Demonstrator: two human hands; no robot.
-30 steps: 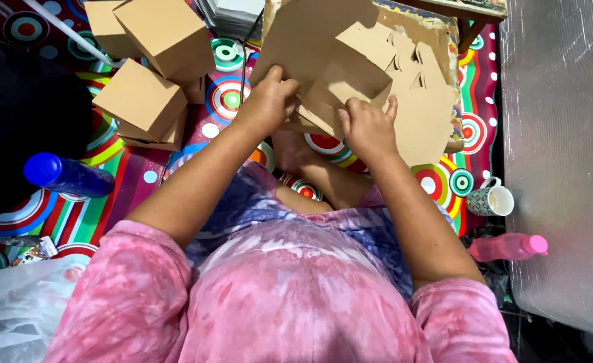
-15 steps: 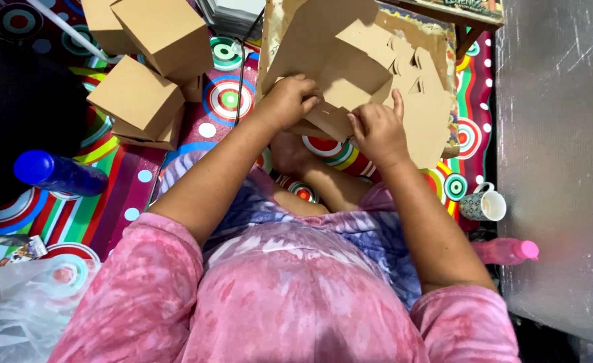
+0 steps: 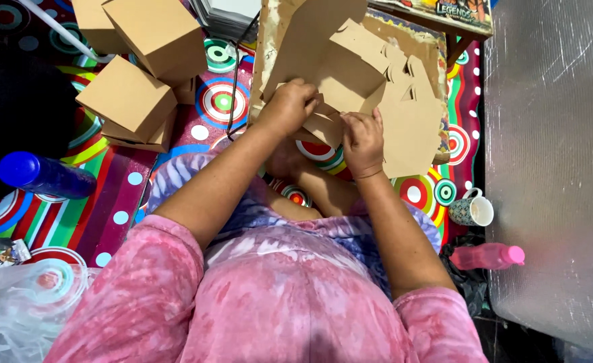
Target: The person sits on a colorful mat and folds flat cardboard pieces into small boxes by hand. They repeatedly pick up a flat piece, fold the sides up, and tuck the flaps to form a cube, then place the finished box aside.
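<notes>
— Where is the flat cardboard cutout (image 3: pixel 350 74)?

— Leaning up over the low table (image 3: pixel 269 40), in both hands. The left hand (image 3: pixel 289 106) pinches its lower edge; the right hand (image 3: pixel 362 138) clasps a flap beside it.

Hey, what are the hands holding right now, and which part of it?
Both hands hold a flat brown cardboard box blank. The left hand pinches a flap at its lower edge; the right hand presses on the flap beside it.
</notes>
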